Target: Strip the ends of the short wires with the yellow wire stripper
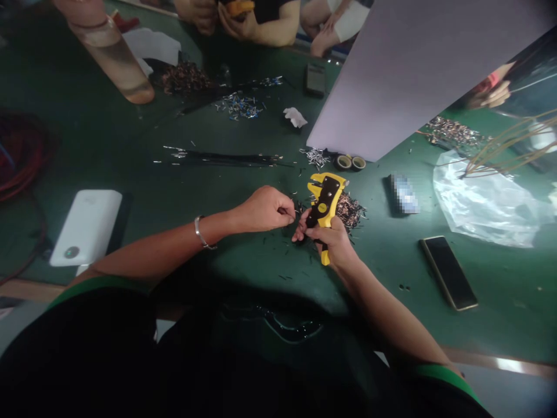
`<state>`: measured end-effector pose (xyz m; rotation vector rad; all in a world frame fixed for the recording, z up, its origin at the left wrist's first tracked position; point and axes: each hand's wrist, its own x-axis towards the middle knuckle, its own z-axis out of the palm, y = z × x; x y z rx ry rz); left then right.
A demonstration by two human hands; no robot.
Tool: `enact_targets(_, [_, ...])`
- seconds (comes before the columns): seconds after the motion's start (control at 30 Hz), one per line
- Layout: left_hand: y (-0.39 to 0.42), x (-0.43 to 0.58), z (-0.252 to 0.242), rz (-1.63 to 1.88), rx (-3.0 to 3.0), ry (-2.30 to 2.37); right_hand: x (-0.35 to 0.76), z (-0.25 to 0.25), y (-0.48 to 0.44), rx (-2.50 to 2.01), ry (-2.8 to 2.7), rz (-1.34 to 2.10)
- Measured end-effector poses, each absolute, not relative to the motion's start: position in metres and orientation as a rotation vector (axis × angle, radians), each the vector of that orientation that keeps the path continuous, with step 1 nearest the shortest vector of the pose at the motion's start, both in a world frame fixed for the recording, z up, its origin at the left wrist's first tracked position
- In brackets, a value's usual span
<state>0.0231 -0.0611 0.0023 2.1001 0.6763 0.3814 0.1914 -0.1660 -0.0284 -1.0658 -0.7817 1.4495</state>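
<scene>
My right hand (335,238) is wrapped round a yellow and black wire stripper (324,203), whose jaws point away from me and to the left. Close by on the left, my left hand (270,209) is closed in a pinch. A thin, light tip shows at its fingertips, too small to name. Behind the stripper lies a heap of black and copper wire scraps (350,210), partly hidden by the tool and hand. Farther off, a row of thin black wires (226,158) with bare metal ends stretches to the left.
Small metal terminals (316,157) and two tape rolls (350,162) lie by a tall pale panel (383,81). Blue-ended terminals (241,106) are farther back. A phone (449,273) and plastic bag (483,200) are right; a white power bank (87,226) is left. Other people's hands (239,20) work opposite.
</scene>
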Motion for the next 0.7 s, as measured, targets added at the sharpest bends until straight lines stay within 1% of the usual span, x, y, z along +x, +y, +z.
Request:
enact_targets(0.27, [-0.062, 0.023, 0.002, 0.387, 2.094, 0.654, 0.193, -0.034, -0.167, -1.053, -0.853, 1.420])
enact_targets(0.4, [-0.062, 0.023, 0.000, 0.422, 2.183, 0.641, 0.193, -0.033, -0.166, -1.082, -0.859, 1.386])
enact_targets(0.53, [-0.058, 0.020, 0.000, 0.557, 2.206, 0.650, 0.198, -0.031, -0.164, -1.151, -0.878, 1.310])
enact_targets(0.7, [-0.051, 0.017, 0.007, 0.783, 1.872, 0.892, 0.205, -0.027, -0.164, -1.140, -0.927, 1.326])
